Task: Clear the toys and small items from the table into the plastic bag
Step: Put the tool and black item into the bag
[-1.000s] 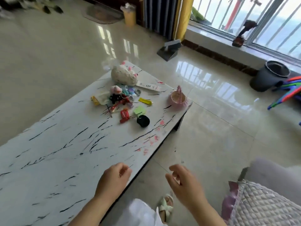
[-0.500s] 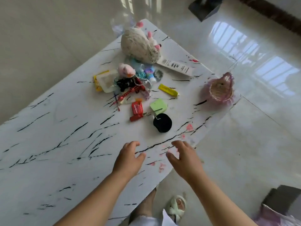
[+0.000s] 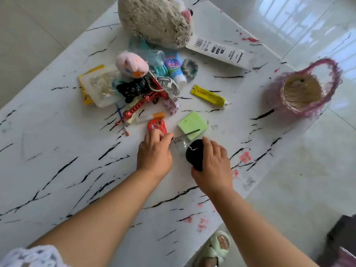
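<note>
A pile of small items lies on the white marble-pattern table (image 3: 57, 151). My right hand (image 3: 213, 166) grips a black round object (image 3: 195, 155) near the table's front edge. My left hand (image 3: 154, 153) has its fingers curled at a small metal key-ring piece (image 3: 178, 138), just below a red tin (image 3: 157, 125). A thin metal file runs from there across a green block (image 3: 192, 122). Behind lie a yellow tube (image 3: 208, 96), a black toy figure (image 3: 133, 88), a small pink plush (image 3: 132, 63), a blue tube (image 3: 174, 67) and a big grey plush (image 3: 154, 18).
A pink-trimmed woven basket (image 3: 283, 105) stands at the table's right corner. A long white card label (image 3: 221, 51) lies beside the grey plush, and a clear pouch with a yellow edge (image 3: 96, 89) sits left of the pile. A sandalled foot (image 3: 217, 245) is on the glossy floor.
Both hands moved forward from the near table edge to the pile. The right hand took hold of the black round object, and the left hand reached the red tin and key-ring piece.
</note>
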Available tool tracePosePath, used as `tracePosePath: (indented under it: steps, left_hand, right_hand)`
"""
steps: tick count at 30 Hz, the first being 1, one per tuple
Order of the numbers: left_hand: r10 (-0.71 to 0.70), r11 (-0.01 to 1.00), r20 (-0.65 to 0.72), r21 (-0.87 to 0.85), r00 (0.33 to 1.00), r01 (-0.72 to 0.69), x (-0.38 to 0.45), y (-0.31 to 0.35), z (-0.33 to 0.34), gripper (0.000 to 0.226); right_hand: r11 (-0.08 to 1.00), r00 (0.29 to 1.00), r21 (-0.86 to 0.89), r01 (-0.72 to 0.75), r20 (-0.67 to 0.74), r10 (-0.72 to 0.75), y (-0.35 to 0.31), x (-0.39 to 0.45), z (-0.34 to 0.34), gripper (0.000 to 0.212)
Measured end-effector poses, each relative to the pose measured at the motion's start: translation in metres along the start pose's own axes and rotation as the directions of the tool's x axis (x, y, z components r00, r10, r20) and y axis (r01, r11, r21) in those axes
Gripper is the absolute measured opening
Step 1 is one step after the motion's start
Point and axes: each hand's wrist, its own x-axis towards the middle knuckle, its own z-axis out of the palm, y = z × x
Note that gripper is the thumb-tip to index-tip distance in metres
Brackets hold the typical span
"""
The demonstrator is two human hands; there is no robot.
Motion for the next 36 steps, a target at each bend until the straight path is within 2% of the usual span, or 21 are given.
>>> tracePosePath:
  steps: [3, 6, 12, 17, 20, 25, 28, 34, 36]
  left_hand:
    - [-0.047, 0.991, -0.016, 0.123, 0.999, 0.049, -0.005, -0.008, 0.007, 0.029]
    - [-0.106, 0.979, 0.011, 0.177, 0.994, 0.102, -0.021, -0.011, 0.008, 0.021]
    - [-0.131, 0.977, 0.059, -0.163, 0.990, 0.139, -0.070, 0.007, -0.014, 0.020]
    - [-0.052, 0.975, 0.147, -0.207, 0.988, 0.082, -0.115, 0.046, -0.034, 0.013]
    - [0.034, 0.971, 0.169, -0.237, 0.985, 0.007, -0.146, 0.079, -0.041, 0.012]
    - [0.284, 0.931, 0.171, -0.284, 0.944, -0.228, -0.215, 0.149, -0.049, 0.014]
    - [0.445, 0.877, 0.182, -0.289, 0.877, -0.385, -0.270, 0.185, -0.051, 0.014]
    - [0.670, 0.737, 0.238, -0.330, 0.704, -0.590, -0.416, 0.233, -0.043, 0.004]
    - [0.716, 0.697, 0.279, -0.335, 0.640, -0.634, -0.469, 0.241, -0.032, 0.012]
  right_hand:
    - [0.989, 0.996, 0.118, -0.084, 0.004, 0.084, 0.005, -0.009, 0.001, 0.095]
    - [0.956, 0.989, 0.254, -0.148, 0.014, 0.149, 0.011, -0.031, -0.003, 0.095]
    - [0.903, 0.972, 0.363, -0.231, 0.042, 0.232, 0.018, -0.090, -0.017, 0.085]
    - [0.847, 0.937, 0.427, -0.317, 0.003, 0.349, 0.035, -0.158, -0.039, 0.080]
    - [0.793, 0.889, 0.469, -0.388, -0.036, 0.457, 0.052, -0.211, -0.053, 0.080]
    - [0.706, 0.775, 0.564, -0.428, -0.173, 0.608, 0.086, -0.319, -0.070, 0.082]
    - [0.646, 0.676, 0.610, -0.459, -0.233, 0.699, 0.104, -0.395, -0.071, 0.085]
    - [0.503, 0.406, 0.707, -0.497, -0.324, 0.855, 0.125, -0.586, -0.039, 0.084]
    - [0.431, 0.303, 0.753, -0.497, -0.315, 0.899, 0.125, -0.650, -0.014, 0.080]
